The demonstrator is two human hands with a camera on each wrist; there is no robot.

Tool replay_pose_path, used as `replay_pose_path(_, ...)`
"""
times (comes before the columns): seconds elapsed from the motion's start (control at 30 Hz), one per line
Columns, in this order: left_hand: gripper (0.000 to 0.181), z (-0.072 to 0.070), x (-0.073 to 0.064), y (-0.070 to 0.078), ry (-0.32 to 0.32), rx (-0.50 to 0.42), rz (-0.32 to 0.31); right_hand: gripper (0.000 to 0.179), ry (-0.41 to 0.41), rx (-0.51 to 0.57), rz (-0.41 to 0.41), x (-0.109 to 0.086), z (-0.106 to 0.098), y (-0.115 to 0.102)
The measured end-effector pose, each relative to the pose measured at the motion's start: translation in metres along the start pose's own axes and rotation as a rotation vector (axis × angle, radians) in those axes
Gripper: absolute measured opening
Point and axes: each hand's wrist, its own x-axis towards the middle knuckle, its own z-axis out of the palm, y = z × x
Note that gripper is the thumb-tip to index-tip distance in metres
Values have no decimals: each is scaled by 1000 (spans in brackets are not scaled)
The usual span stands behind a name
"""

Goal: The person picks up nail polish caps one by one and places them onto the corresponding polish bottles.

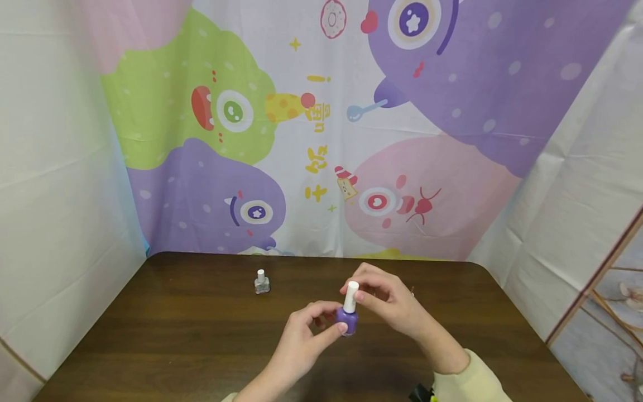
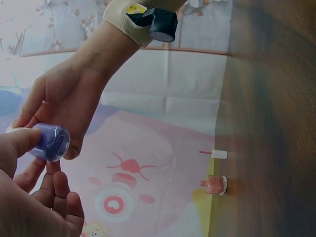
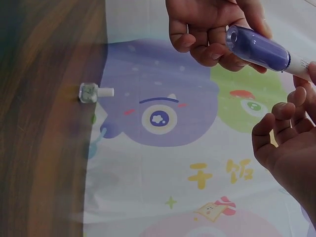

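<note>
Above the table, my left hand [image 1: 303,333] pinches the body of a purple nail polish bottle [image 1: 347,320] between thumb and fingers. At the top, my right hand [image 1: 390,297] pinches its white cap [image 1: 351,297]. The bottle leans slightly, and cap and bottle are together. In the right wrist view the purple bottle [image 3: 259,48] lies slantwise between both hands, its glass base toward the left. A clear nail polish bottle [image 1: 262,283] with a white cap stands upright at the back left of the table.
Behind the right hand, the left wrist view shows an uncapped pink-orange nail polish bottle [image 2: 216,184] and a separate white cap with brush [image 2: 219,154] on the dark wooden table [image 1: 201,335]. A cartoon-printed curtain [image 1: 321,223] hangs behind the table.
</note>
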Motion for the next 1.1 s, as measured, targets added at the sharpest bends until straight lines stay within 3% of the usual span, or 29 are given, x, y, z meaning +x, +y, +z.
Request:
replay_pose_path(0.47, 20, 1, 0, 2, 27, 4, -45, 19, 64, -19, 10, -1, 4, 6)
replay_pose_path(1.1, 22, 4, -3, 2, 116, 74, 36, 21, 165, -52, 77, 1, 8, 4)
